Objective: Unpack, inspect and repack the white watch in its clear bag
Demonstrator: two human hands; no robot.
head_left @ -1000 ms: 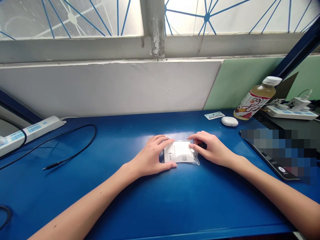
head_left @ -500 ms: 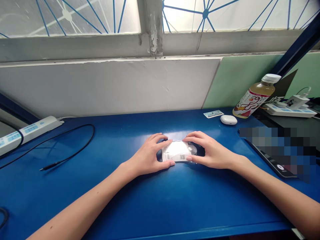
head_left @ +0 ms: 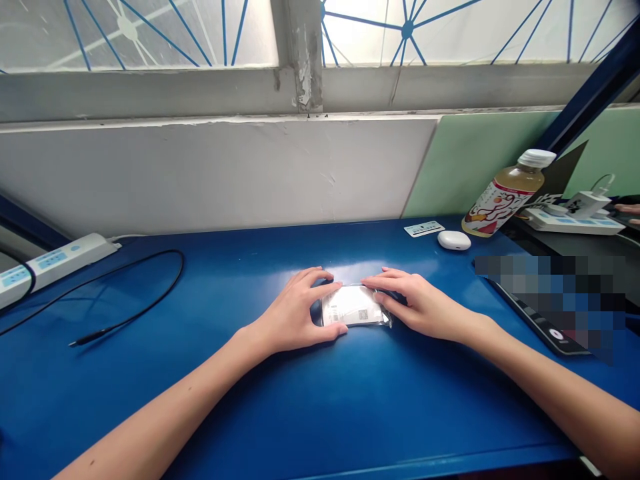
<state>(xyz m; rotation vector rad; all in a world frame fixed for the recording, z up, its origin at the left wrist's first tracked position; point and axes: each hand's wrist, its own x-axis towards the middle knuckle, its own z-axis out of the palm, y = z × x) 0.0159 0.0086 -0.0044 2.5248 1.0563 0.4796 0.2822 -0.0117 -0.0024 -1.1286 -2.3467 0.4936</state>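
A small flat packet (head_left: 353, 308) in shiny clear plastic, with a white label, a barcode and a square code, lies on the blue table (head_left: 350, 407). Thumb and fingers of my left hand (head_left: 300, 310) are closed around its left end, the thumb at the near edge and the fingers at the far edge. My right hand (head_left: 420, 303) pinches the packet's far right part, thumb and index finger close together on the plastic. Crinkled wrap sticks out under that thumb at the right end.
Back right stand a drink bottle (head_left: 505, 197), a white earbud case (head_left: 454, 240) and a small card (head_left: 424, 229). A phone (head_left: 555, 333), partly blurred, lies right. At left are a power strip (head_left: 75, 257) and black cable (head_left: 160, 303). Another person's hand (head_left: 629, 210) shows at the right edge.
My right thumb has moved from the packet's near edge up toward its far right part, baring the near right corner. My left hand keeps its grip. Another person's hand has appeared at far right.
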